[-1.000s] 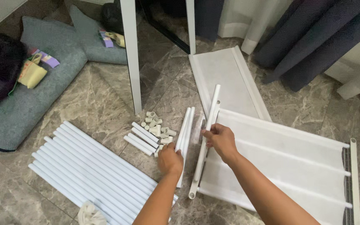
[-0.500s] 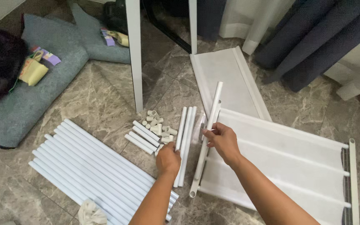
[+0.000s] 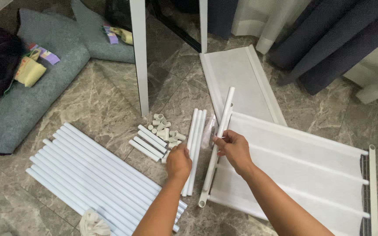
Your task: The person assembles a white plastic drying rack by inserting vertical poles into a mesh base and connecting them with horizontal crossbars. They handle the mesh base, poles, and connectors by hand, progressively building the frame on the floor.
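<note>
Right hand (image 3: 235,148) pinches a white tube (image 3: 218,139) lying along the fabric shelf panel (image 3: 302,170) on the floor. Left hand (image 3: 179,161) covers the tube trio (image 3: 196,131) – its grip is hidden, so the hold cannot be determined.

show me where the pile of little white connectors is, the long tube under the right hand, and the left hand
pile of small white connectors (image 3: 166,127), head view, on the middle of the heap.
long white tube (image 3: 225,114), head view, on the upper shaft above the right hand.
left hand (image 3: 179,162), head view, on the back of the hand.
</note>
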